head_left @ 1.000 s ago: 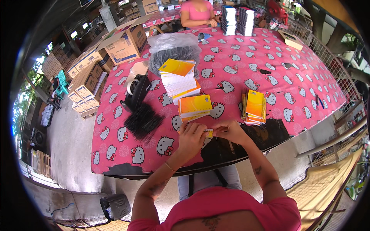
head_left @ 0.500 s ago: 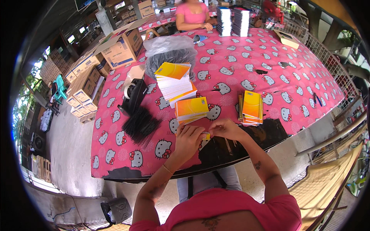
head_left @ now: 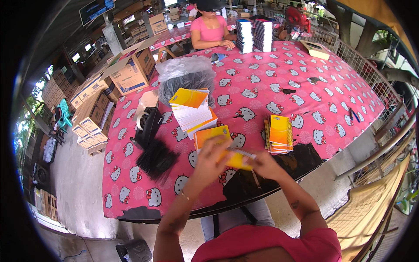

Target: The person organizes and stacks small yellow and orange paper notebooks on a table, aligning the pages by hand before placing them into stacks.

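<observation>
Over the table's near edge I hold a small yellow-orange notebook (head_left: pixel 239 160) with a pale strip along its upper edge. My right hand (head_left: pixel 264 166) pinches its right end. At the left end the blurred fingers of my left hand (head_left: pixel 210 158) close round it. Just behind the left hand lies a small stack of yellow-covered pads (head_left: pixel 212 134). A taller, fanned stack of white-paged pads (head_left: pixel 192 114) leans beyond it. To the right sits a pile of yellow spiral notebooks (head_left: pixel 279 131). Left of my hands is a heap of black binding coils (head_left: pixel 156 160).
A black tape dispenser (head_left: pixel 148 123) stands by the coils, near a clear plastic bag (head_left: pixel 187 78) of dark contents. Cartons (head_left: pixel 131 72) line the left side. Across the pink table (head_left: pixel 257 107), a person (head_left: pixel 211 30) works beside two tall notebook stacks (head_left: pixel 254 36). Pliers (head_left: pixel 354 115) lie far right.
My hands have lifted and turned the notebook, so more of its yellow cover shows. My left hand has risen in front of the small stack. The view has tilted up slightly.
</observation>
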Action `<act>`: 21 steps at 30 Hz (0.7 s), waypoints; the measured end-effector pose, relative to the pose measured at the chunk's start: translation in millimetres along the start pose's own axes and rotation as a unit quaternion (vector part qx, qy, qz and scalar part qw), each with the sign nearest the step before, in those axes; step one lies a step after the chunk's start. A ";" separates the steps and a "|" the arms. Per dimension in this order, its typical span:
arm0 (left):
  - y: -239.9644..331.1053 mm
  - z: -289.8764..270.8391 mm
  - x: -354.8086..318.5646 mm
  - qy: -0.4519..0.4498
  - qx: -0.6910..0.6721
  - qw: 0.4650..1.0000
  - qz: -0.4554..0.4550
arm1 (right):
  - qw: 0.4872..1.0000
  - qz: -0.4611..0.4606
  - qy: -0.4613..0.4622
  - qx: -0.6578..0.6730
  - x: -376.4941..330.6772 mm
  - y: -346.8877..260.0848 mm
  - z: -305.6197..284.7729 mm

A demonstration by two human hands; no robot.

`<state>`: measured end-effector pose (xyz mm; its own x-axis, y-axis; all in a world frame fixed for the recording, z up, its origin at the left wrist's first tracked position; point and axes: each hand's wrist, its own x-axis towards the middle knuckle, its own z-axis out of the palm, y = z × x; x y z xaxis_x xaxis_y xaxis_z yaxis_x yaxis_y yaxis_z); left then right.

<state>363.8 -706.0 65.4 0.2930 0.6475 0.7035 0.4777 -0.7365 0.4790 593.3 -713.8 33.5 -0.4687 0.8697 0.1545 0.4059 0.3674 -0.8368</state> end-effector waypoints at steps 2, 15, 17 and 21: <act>-23.3 -0.6 -4.1 -0.001 0.091 0.996 -0.006 | 0.991 0.120 0.039 -0.041 -5.2 -32.7 -36.2; -35.4 -9.5 -39.4 -0.055 0.212 0.976 -0.014 | 0.956 -0.143 0.185 -0.177 8.3 5.2 -14.1; -22.2 -0.6 -58.5 -0.099 0.172 0.980 0.004 | 0.991 -0.066 0.079 0.080 10.3 10.2 33.0; -7.6 22.6 -92.0 0.088 -0.030 0.985 -0.147 | 0.966 0.009 0.128 0.224 8.6 40.9 88.5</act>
<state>351.9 -755.5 -14.8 -0.0005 0.7942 0.6077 0.4698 -0.5362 0.7012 536.4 -720.4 -45.9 -0.2317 0.9488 0.2147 0.0057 0.2220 -0.9750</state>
